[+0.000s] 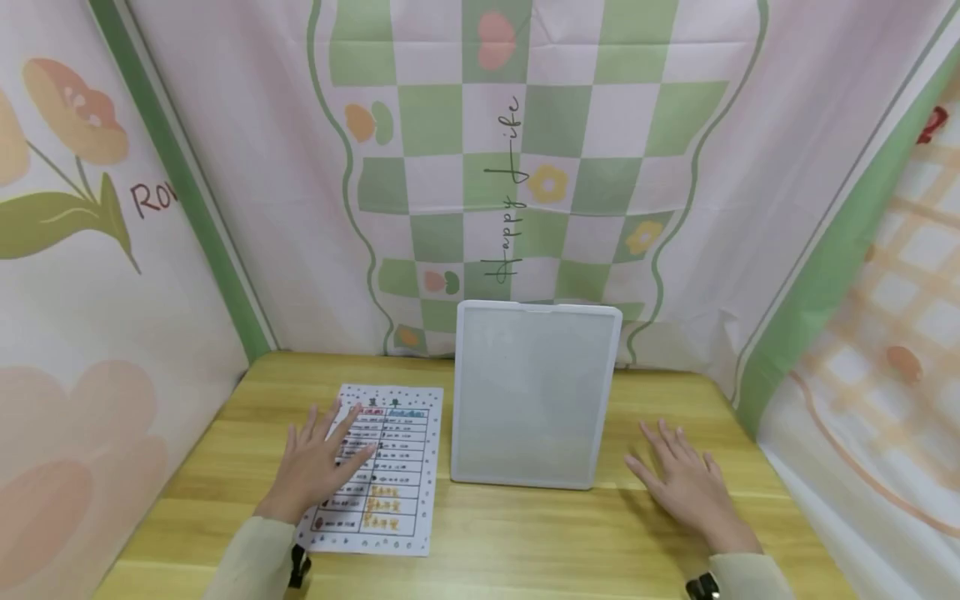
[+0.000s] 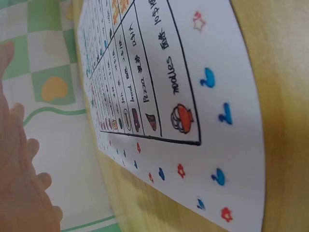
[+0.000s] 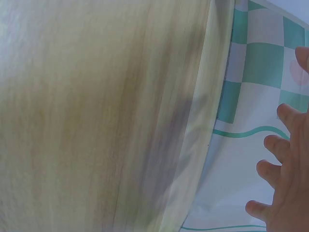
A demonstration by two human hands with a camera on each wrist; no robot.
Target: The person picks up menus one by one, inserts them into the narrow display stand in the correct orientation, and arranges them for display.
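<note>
pastel floral and green-checked cloth (image 1: 540, 150) is hung around a wooden table (image 1: 525, 533), where a hand-drawn menu sheet (image 1: 390, 475) is lain flat at the near left and is pressed by the left hand (image 1: 318, 462) with fingers straight and spread, nothing being gripped. just beside the sheet's right edge a white framed board (image 1: 534, 392) is stood, and the right hand (image 1: 686, 483) is rested flat and relaxed on bare wood near the board's right side, empty. the sheet is judged best kept still under even, light palm pressure, so that the paper is not creased or slid.
</note>
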